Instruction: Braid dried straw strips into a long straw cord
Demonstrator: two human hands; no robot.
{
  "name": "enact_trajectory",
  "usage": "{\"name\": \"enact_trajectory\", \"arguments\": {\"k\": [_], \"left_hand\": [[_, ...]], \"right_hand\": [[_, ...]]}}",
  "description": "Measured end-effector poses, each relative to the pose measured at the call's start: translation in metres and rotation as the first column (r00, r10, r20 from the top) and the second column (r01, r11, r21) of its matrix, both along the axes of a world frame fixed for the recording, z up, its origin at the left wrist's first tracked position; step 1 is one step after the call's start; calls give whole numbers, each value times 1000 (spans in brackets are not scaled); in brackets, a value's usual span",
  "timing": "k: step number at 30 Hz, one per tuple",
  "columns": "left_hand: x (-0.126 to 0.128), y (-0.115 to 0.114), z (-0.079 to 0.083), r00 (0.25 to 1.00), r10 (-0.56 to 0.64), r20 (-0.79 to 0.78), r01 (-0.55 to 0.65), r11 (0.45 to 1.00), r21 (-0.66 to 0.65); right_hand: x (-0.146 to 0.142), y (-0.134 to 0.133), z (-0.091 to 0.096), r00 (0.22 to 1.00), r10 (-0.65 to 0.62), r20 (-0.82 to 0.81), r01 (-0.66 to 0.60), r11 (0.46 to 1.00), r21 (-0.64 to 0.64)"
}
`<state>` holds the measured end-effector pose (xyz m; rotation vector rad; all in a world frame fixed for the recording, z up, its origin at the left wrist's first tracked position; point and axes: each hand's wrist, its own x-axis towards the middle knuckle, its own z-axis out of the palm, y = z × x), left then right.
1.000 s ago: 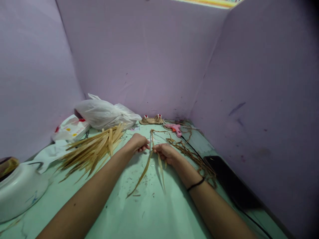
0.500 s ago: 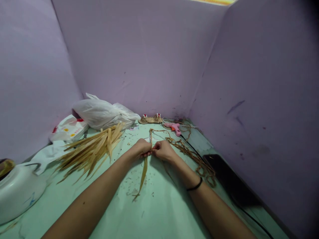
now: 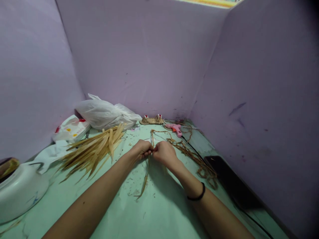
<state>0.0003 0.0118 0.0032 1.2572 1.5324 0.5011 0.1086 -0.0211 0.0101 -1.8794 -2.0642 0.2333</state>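
My left hand [image 3: 142, 149] and my right hand [image 3: 164, 152] meet over the middle of the table, fingertips nearly touching. Both are closed in a pinch on a thin braided cord [image 3: 153, 138] of dried plant fibre. From between them the cord runs away from me, bends right and leads toward a loose heap of finished cord [image 3: 188, 152]. Below my fingers hangs a dry leaf strip [image 3: 145, 182], narrow and twisted-looking. Exactly how the strands cross is hidden by the fingers. A bundle of dry leaf strips [image 3: 91, 152] lies to the left.
Toward the back stand a woven piece with red-and-white flowers [image 3: 151, 120] and a pink glue gun [image 3: 175, 128] with a black cable. A white plastic bag [image 3: 104, 114] and a printed packet [image 3: 72, 128] lie back left. A white pot [image 3: 22, 191] is near left, a dark phone-like slab [image 3: 231, 182] right.
The hanging leaf strip has turned and looks narrower. My right hand has rolled slightly at the wrist, still pinching beside the left. The whole view has shifted a little.
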Motion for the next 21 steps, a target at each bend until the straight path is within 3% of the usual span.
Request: {"name": "enact_trajectory", "arguments": {"k": [4, 8, 12, 14, 18, 21], "left_hand": [[-14, 5, -1, 999, -53, 12, 54, 993, -104], [-22, 8, -2, 995, -91, 45, 96, 989, -116], [-24, 10, -2, 987, -120, 110, 131, 986, -103], [-24, 11, -3, 984, -137, 117, 149, 984, -98], [-23, 11, -6, 987, -151, 52, 155, 984, -87], [-22, 8, -5, 987, -156, 29, 158, 985, -76]], "right_hand": [[-1, -1, -1, 997, 64, -43, -63, 998, 25], [5, 3, 3, 962, 183, -203, -203, 975, -85], [13, 12, 7, 926, -3, -377, -38, 994, -102], [12, 15, 6, 845, -95, -526, 14, 988, -157], [1, 14, -6, 615, -226, -756, -195, 885, -423], [-3, 14, -16, 617, -250, -746, -158, 889, -429]]}}
